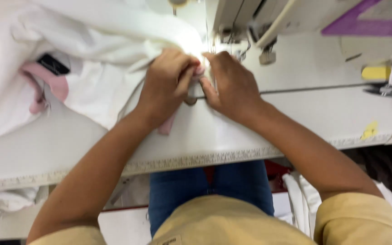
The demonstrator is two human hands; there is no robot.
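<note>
My left hand (166, 84) and my right hand (231, 84) meet at the middle of the white sewing table (296, 113), fingertips close together. Both pinch a small pink piece of fabric (199, 70) against the white garment (91, 50), just in front of the sewing machine's needle area (214, 43). A pink strip (166, 127) hangs below my left palm. The white garment is bunched up across the left half of the table.
The sewing machine head (268, 18) stands at the top right. A pink collar with a black label (53, 68) lies in the white cloth at left. Yellow and pink bits (377, 72) sit at the far right, with more white cloth (300, 199) below the table edge.
</note>
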